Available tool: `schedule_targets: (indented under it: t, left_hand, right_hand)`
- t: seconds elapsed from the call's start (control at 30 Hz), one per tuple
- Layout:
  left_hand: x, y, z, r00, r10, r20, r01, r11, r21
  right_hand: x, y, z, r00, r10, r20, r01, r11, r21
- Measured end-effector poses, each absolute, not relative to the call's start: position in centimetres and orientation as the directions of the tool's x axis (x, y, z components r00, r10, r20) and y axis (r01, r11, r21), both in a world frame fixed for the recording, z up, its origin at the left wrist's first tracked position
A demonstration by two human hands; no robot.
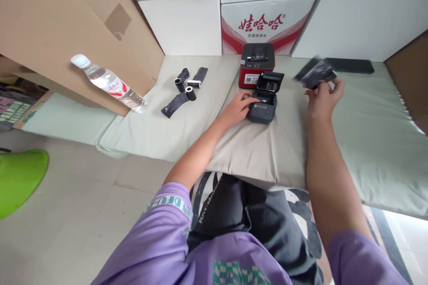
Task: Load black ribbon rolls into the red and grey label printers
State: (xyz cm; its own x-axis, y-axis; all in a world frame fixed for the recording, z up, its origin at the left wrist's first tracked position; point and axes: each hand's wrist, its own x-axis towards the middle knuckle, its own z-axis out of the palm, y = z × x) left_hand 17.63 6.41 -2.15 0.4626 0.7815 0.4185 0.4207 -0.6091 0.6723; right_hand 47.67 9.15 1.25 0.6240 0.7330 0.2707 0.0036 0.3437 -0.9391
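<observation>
Seated at the near edge of a low padded mat (368, 151), pale green, covered in the middle by a beige cloth (267, 147) that hangs over the front edge. Walled in at the back by stacked white boxes (187, 18), one of them a red-and-white carton (264, 26) with printed characters; closed off at far left by a leaning cardboard sheet (50, 22). Open floor to the left, bare tile apart from a green plastic seat (18, 178) at the frame edge. Wide free stretch of mat to the right, reaching a brown panel at the far right.

On the left part of the mat: a water bottle (109, 82), lying tilted against the cardboard, clear liquid inside. Near it, a scatter of small black rolls (185, 87) and dark wrappers, well apart from both hands.

At the back centre, a red printer (257, 64), lid shut, just behind a small dark grey printer (264, 104) with its lid (270, 82) flipped up; compartment open, contents too dark to tell. A flat black bar (349, 66) along the back right.

Left hand (239, 107) resting against the left side of the grey printer, fingers (245, 97) gently curved and touching its edge. Right hand (323, 95) raised to the right of that printer, fingers (312, 91) pinching a blurred dark object (316, 73), shape unclear.
</observation>
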Motion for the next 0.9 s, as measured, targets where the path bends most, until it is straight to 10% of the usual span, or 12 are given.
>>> schedule_targets:
  t: [0.1,0.37,0.9]
  left_hand:
    - [17.4,7.2,-3.2,0.497,0.739,0.455,0.429,-0.665,0.612]
    - [17.3,7.3,-3.1,0.487,0.694,0.53,0.397,-0.717,0.574]
    - [17.7,7.3,-2.8,0.347,0.733,0.586,0.345,-0.68,0.647]
  right_hand:
    - [47.4,8.4,0.7,0.616,0.766,0.184,-0.026,0.253,-0.967]
    - [47.5,7.2,1.2,0.617,0.639,0.458,0.556,0.058,-0.829]
    - [47.3,6.4,1.8,0.509,0.817,0.271,0.672,-0.181,-0.718]
